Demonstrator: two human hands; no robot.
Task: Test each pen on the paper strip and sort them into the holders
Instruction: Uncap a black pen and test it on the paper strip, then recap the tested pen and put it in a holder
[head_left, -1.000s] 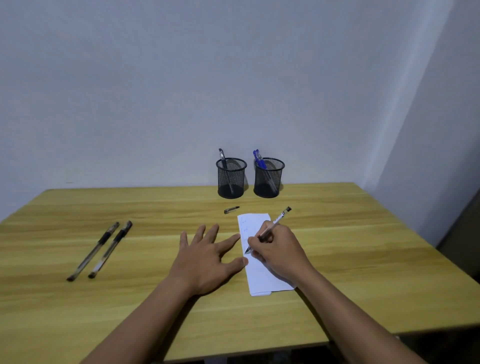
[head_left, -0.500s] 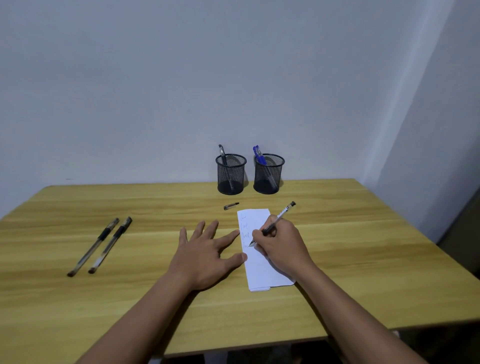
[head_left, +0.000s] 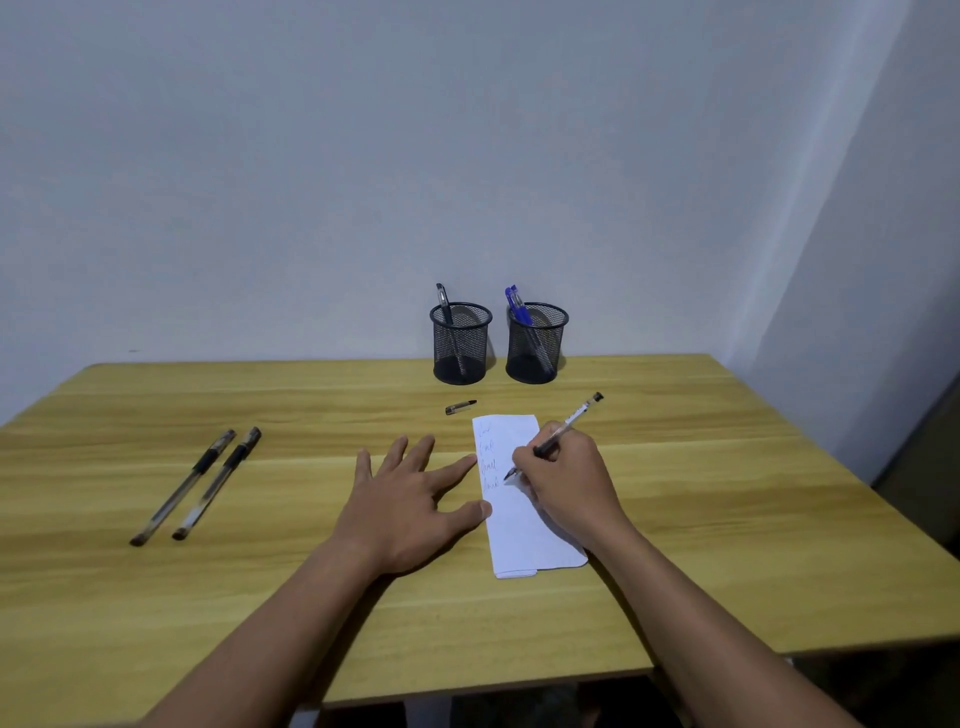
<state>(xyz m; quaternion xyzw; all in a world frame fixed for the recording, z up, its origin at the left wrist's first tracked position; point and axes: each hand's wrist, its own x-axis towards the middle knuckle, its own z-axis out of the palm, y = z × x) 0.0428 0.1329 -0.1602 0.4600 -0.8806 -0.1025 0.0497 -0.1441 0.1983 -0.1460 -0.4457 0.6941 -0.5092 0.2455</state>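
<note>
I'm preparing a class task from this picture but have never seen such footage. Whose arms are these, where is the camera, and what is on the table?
No machine: these are a person's bare hands, filmed by a wide-angle camera on their head, looking forward and down. The right hand grips a pen, tip on a white paper strip bearing a few scribbles. The left hand lies flat beside the strip, thumb at its edge. Also on the wooden table: a loose pen cap, two more pens at the left, and two mesh holders by the wall, the left holder with a black pen, the right holder with blue pens.
</note>
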